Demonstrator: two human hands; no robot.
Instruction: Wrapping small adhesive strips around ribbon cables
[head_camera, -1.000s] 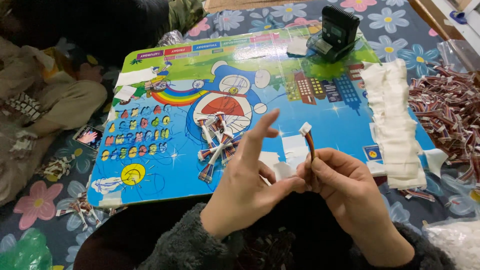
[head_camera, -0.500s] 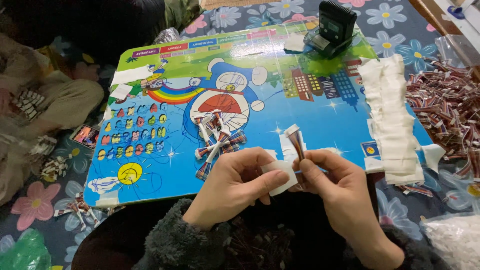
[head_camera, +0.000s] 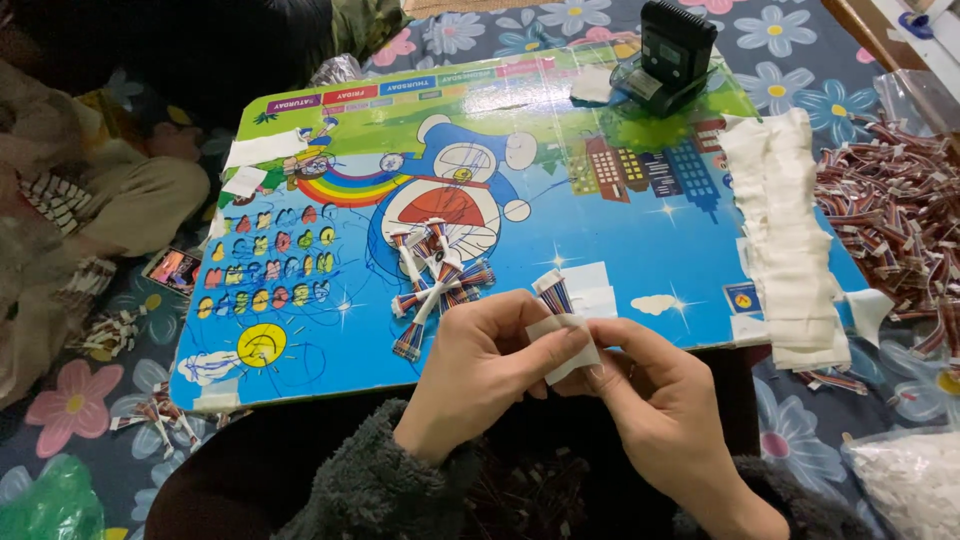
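Spread over a dark floral blanket (head_camera: 800, 100), your brightly printed cartoon lap board (head_camera: 330, 290) serves as the work surface. Your left hand (head_camera: 480, 375) and right hand (head_camera: 655, 400) meet just above its near edge, both pinched narrowly on a small bundle of striped ribbon cable (head_camera: 553, 293), with a white tape strip (head_camera: 566, 345) wrapped around its lower end between your fingertips. Near the board's middle lies a small heap of finished cable bundles (head_camera: 435, 280). A row of white tape strips (head_camera: 790, 230) runs down the board's right edge, and beyond it a loose pile of cable pieces (head_camera: 895, 210) rests on the blanket. A black device (head_camera: 672, 52) stands at the far edge. At lower right, a clear plastic bag (head_camera: 905, 480) holds white material; you cannot tell what kind.
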